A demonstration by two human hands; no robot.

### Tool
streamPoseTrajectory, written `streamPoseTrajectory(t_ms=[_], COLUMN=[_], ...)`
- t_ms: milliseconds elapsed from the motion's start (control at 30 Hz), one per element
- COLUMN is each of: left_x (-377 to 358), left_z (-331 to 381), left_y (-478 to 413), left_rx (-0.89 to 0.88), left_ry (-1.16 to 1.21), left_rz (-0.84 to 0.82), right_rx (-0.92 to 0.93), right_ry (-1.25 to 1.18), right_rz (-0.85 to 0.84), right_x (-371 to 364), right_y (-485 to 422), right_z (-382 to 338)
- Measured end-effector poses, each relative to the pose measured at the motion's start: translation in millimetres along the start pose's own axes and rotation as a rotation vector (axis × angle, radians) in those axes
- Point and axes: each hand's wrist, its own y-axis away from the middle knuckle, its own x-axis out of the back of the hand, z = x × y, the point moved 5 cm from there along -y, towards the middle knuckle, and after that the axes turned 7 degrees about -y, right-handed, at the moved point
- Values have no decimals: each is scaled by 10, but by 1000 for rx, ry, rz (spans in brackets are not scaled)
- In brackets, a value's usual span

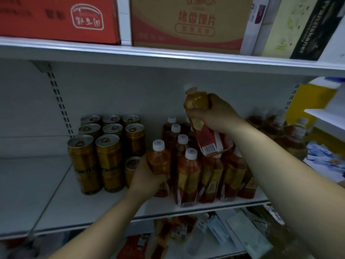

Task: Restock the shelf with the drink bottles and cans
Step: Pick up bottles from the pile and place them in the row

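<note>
The left grip [147,176] is wrapped round the shoulder of an upright bottle [159,159] with a white cap, at 6 o'clock from the view's centre. Only the thumb side of that grip shows; its fingers are hidden behind the amber body. The wrist also covers the bottle's base, so it cannot be told whether the base rests on the shelf [56,193].

The right grip [214,113] is clamped round the upper half of a tilted bottle [197,116], held in the air at 2 o'clock from the upright one. Its neck leans toward 11 o'clock. The pale cap nearly melts into the white back panel and is hard to make out. Its red-labelled lower end overlaps the bottle rows [190,171] behind it; contact cannot be judged.

Those rows stand on the shelf just at 3 o'clock of the upright bottle, and the right forearm cuts off their far side. At 9 o'clock, gold cans [106,152] are stacked two high, and the left grip partly hides one low can.

Further out at 3 o'clock more bottles [291,135] are blurred. Above, a red carton [56,15] and a tan carton [186,21] are cropped by the top edge. The items on the lower level at 6 o'clock are too dim and smeared to identify.
</note>
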Motion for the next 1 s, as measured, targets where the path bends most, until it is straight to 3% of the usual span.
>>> streamPoseTrajectory(t_ms=[233,367,533,733,900,1000], left_x=[-112,-106,-40,19,15,-49], left_z=[55,101,120,128,170,278], left_y=[-45,-26,-92,-234,-456,-569], left_rx=[-65,-58,-125,-168,-199,-228], left_ry=[-30,-61,-281,-564,-964,-973], left_rz=[0,56,0,42,141,129], right_rx=[36,68,-8,155,163,141], right_ry=[550,558,587,359,302,246], right_rz=[-239,-360,-573,-506,-425,-404], right_x=[-229,-307,-149,-153,-120,-101], right_y=[-256,-351,-291,-165,-164,-196], right_z=[149,142,254,268,307,354])
